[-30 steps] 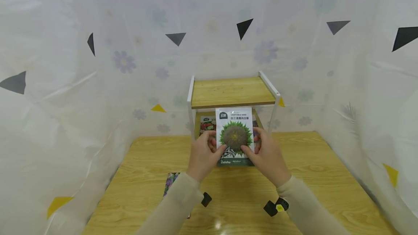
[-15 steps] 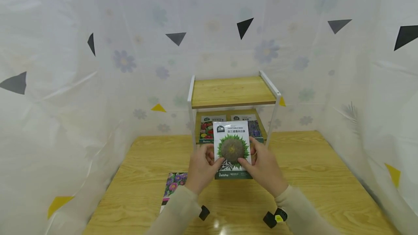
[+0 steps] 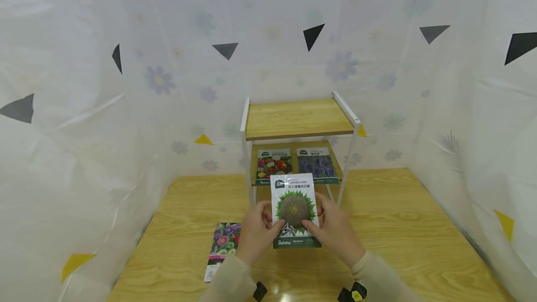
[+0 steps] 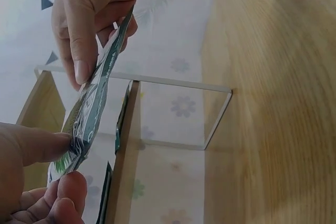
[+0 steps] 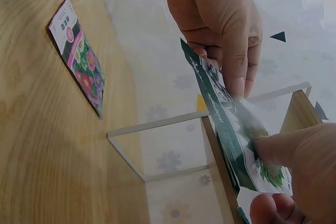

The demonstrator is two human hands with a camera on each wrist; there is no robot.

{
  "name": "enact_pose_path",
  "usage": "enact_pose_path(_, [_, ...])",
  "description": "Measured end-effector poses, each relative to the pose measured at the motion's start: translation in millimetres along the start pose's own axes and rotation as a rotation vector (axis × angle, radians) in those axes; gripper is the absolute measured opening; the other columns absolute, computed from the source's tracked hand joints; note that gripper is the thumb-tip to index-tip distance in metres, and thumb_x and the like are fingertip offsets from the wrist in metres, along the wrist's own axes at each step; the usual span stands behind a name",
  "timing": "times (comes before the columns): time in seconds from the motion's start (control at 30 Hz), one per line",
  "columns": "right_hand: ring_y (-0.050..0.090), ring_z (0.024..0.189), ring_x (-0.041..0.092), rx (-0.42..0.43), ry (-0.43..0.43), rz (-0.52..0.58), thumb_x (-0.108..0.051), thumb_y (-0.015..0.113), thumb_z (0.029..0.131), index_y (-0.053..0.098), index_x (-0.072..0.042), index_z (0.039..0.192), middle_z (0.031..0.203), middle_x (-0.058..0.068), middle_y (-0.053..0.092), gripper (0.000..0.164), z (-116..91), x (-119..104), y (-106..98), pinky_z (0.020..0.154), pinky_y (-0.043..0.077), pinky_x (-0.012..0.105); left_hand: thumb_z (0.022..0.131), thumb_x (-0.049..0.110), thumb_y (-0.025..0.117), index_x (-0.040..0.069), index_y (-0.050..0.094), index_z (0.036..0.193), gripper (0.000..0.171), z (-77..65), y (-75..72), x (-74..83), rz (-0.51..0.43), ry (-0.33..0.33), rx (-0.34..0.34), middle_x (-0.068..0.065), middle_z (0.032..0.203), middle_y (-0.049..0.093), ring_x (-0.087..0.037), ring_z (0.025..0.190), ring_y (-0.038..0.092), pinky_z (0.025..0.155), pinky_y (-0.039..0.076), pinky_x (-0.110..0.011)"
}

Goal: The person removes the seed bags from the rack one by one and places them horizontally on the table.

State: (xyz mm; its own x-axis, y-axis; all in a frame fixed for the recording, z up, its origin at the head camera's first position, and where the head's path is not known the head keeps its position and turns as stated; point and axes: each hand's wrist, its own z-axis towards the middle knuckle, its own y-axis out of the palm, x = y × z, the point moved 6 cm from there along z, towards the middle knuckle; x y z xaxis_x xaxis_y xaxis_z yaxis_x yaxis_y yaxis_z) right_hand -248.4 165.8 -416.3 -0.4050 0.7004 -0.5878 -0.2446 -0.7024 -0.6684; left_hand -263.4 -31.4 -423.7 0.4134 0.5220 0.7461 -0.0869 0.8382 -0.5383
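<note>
Both hands hold one seed packet (image 3: 295,209), white with a sunflower head and a dark green bottom band, raised in front of the shelf. My left hand (image 3: 259,232) pinches its left edge, thumb on the front and fingers behind. On the right edge, my right hand (image 3: 335,232) pinches it the same way. Seen from the left wrist, the packet (image 4: 89,103) is nearly edge-on between the two thumbs. In the right wrist view its green band (image 5: 218,114) faces the camera.
A two-tier shelf (image 3: 299,118) with white legs stands at the back of the wooden table (image 3: 390,227). Its lower board bears a red-flower packet (image 3: 273,164) and a purple-flower packet (image 3: 316,164). Another flower packet (image 3: 224,241) lies on the table, left of the hands.
Both hands have drawn the sunflower packet back from the shelf, down and slightly left. The two packets on the lower board have come into sight, and more of the table packet shows.
</note>
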Motion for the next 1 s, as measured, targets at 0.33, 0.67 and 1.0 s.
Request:
enact_pose_path(0.33, [0.041,0.049,0.004,-0.114,0.094,0.021,-0.027,0.079,0.081,0.041,0.002,0.142,0.081,-0.003,0.046,0.078,-15,11,21,0.047,0.038,0.023,0.081,0.019,0.079,0.0,0.057,0.122,0.049,-15.5,8.8,-21.1,0.029,-0.08,-0.063,-0.001,0.076,0.055,-0.004,0.057,0.049,0.054,0.045,-0.023])
enact_pose_path(0.67, [0.036,0.047,0.002,-0.149,0.104,-0.001,-0.03,0.082,0.078,0.042,0.004,0.14,0.077,-0.002,0.05,0.081,-21,19,40,0.046,0.035,0.021,0.078,0.019,0.081,-0.001,0.06,0.119,0.051,-23.2,11.9,-36.0,0.091,-0.111,-0.058,0.004,0.072,0.053,-0.003,0.056,0.048,0.053,0.043,-0.022])
enact_pose_path(1.0, [0.037,0.049,0.004,-0.262,0.168,0.04,-0.033,0.078,0.081,0.043,0.005,0.139,0.075,-0.003,0.049,0.078,-27,35,70,0.047,0.034,0.023,0.077,0.022,0.081,-0.006,0.06,0.117,0.053,-34.6,21.5,-63.8,0.149,-0.214,-0.11,0.003,0.068,0.052,-0.007,0.053,0.044,0.048,0.038,-0.024])
